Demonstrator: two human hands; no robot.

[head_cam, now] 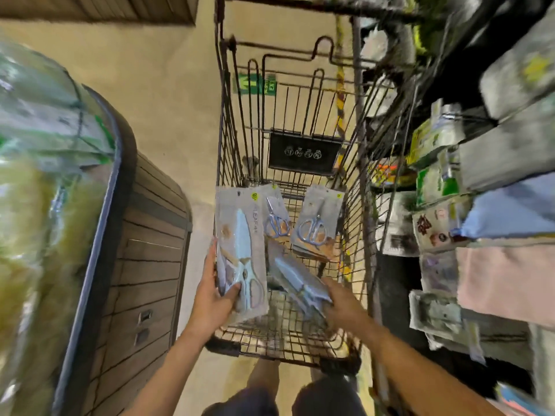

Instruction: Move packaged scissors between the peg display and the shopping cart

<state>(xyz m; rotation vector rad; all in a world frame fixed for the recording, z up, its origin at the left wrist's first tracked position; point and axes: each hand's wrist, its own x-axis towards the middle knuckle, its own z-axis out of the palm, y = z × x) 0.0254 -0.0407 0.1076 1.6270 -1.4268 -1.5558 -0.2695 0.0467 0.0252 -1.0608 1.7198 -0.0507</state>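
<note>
I look down into a wire shopping cart (357,223). My left hand (213,295) grips the lower end of a large pack of pale blue scissors (241,250), held upright over the cart's left side. My right hand (342,304) holds the lower end of a second blue scissors pack (295,277), tilted over the cart's middle. Further in, two packs of small silver scissors lie in the basket: one (277,219) in the middle, another (316,226) atop a small stack to the right.
Shelves and pegs with packaged goods (435,223) run along the right, close to the cart. A curved wood-slat display bin (144,265) with bagged goods (45,190) stands at the left. Tan floor lies between bin and cart. My legs stand behind the cart handle.
</note>
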